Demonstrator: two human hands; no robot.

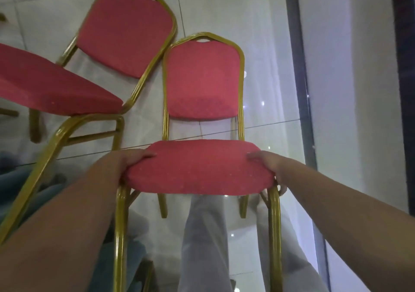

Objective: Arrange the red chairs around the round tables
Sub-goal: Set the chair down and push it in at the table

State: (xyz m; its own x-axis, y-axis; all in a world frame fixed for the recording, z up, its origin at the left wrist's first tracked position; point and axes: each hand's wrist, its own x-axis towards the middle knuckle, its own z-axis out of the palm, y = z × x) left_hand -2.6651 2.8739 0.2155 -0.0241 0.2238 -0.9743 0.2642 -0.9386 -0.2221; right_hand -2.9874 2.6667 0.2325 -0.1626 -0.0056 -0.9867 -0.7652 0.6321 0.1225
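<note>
A red chair (199, 168) with a gold metal frame faces me in the middle of the view, its back away from me. My left hand (128, 161) grips the left edge of its seat cushion. My right hand (269, 166) grips the right edge, fingers curled under. A second red chair (125, 31) of the same kind stands to the left, close beside it. No round table is in view.
A glossy white tiled floor (258, 22) lies under the chairs. A dark frame strip (298, 71) and a pale wall or curtain run along the right side. My light trousers (202, 235) show below the seat. Blue cloth (27, 190) lies at the lower left.
</note>
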